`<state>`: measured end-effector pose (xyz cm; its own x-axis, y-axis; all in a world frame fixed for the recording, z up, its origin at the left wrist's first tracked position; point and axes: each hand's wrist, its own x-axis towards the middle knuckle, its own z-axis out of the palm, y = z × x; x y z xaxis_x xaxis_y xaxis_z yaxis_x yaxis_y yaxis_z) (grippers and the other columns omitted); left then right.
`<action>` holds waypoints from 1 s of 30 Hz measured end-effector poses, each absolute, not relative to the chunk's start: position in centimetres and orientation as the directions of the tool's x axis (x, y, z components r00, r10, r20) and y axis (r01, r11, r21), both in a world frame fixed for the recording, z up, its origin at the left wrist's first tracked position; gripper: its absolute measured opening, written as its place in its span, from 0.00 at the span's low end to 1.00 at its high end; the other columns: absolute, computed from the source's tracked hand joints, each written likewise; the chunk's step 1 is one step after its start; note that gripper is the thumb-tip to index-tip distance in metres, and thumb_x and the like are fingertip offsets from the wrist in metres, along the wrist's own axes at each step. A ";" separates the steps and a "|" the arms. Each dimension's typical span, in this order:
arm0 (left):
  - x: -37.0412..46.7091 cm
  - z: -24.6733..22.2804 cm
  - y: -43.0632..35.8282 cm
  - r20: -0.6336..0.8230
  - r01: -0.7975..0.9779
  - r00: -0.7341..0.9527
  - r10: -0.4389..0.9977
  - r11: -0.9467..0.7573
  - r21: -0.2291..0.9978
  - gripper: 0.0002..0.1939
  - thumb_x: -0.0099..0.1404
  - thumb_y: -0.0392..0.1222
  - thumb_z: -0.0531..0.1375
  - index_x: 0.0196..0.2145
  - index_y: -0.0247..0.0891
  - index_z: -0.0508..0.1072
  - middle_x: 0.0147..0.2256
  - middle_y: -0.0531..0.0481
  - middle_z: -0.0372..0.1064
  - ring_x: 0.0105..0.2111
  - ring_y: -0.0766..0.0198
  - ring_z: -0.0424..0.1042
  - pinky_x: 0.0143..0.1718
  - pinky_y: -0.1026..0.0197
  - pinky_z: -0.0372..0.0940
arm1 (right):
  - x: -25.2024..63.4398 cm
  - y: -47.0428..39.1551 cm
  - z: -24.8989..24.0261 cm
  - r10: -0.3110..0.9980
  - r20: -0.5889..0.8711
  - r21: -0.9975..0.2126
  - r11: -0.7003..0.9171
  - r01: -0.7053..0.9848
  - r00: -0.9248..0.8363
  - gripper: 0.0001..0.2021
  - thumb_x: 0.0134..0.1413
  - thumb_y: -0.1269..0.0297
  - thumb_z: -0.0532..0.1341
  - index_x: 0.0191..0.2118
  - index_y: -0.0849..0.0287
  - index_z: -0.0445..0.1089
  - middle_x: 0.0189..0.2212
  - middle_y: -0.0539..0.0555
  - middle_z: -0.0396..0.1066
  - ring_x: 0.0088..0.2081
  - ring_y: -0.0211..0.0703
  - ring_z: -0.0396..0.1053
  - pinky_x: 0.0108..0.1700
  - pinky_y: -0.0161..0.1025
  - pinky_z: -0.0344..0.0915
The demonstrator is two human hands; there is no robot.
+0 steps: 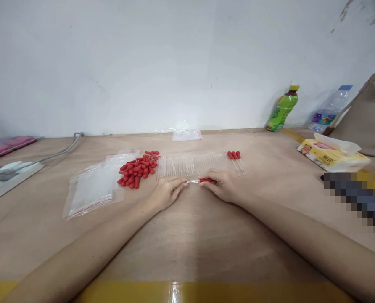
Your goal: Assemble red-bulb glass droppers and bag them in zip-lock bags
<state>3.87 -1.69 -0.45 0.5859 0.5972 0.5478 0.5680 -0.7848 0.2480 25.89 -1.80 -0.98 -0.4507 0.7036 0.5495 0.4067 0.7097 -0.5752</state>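
Between my two hands a clear glass dropper tube (pixel 193 182) lies level, just above the table. My left hand (pixel 170 191) pinches the tube's left end. In the fingers of my right hand (pixel 223 185) is a red rubber bulb (pixel 207 180), which meets the tube's right end; how far it is pushed on cannot be made out. Beyond my hands runs a row of clear glass tubes (pixel 194 163). A pile of red rubber bulbs (pixel 138 168) is left of the row. Three droppers with red bulbs (pixel 233 155) lie at its right end.
Clear zip bags (pixel 93 189) lie left of the bulbs, and another bag (pixel 187 135) lies by the wall. At right are a green bottle (pixel 283 109), a water bottle (pixel 331 109), a tissue box (pixel 329 155) and a beige bag (pixel 364 118). A grey cable (pixel 58 151) crosses the left.
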 end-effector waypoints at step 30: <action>4.2 0.1 -1.9 0.451 0.572 0.621 0.641 -0.764 0.297 0.11 0.63 0.40 0.52 0.40 0.35 0.70 0.35 0.45 0.68 0.36 0.61 0.68 0.38 0.58 0.63 | 36.2 9.2 0.0 0.962 0.273 -0.380 0.095 0.920 0.013 0.20 0.51 0.57 0.53 0.46 0.63 0.70 0.32 0.57 0.73 0.34 0.42 0.68 0.36 0.34 0.60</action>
